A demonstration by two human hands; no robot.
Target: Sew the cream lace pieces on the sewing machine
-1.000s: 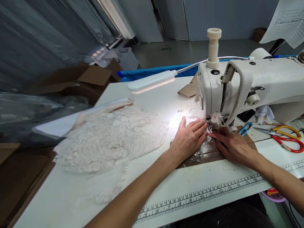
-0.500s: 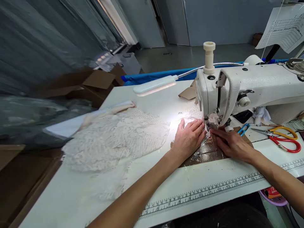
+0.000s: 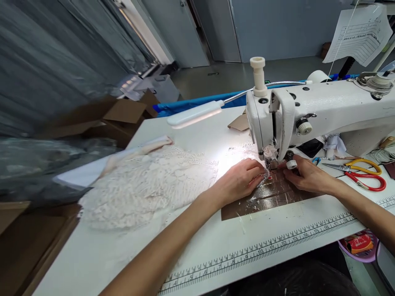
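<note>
White lace fabric point(image 3: 239, 156) lies under the bright lamp, left of the presser foot point(image 3: 271, 164) of a white sewing machine point(image 3: 321, 109). My left hand point(image 3: 240, 181) is closed on the edge of this lace, its fingers curled close to the foot. Right of the needle area, my right hand point(image 3: 305, 176) reaches in with bent fingers pressed together; the machine's head hides its fingertips and whatever they pinch. A small pale fabric rose point(image 3: 270, 151) sits on the machine head above the foot. Beneath both hands is a shiny brown taped plate point(image 3: 262, 201).
A heap of ruffled white lace point(image 3: 145, 189) spreads over the left of the table. Scissors point(image 3: 364, 172) with yellow and red handles lie at right, beside blue snips point(image 3: 316, 160). The lamp point(image 3: 196, 114) hangs behind. A printed ruler point(image 3: 262, 250) runs along the front edge.
My left hand has gone from lying flat on the lace to curled fingers at its edge. My right hand has moved deeper behind the presser foot, covering part of the snips. The view has shifted slightly.
</note>
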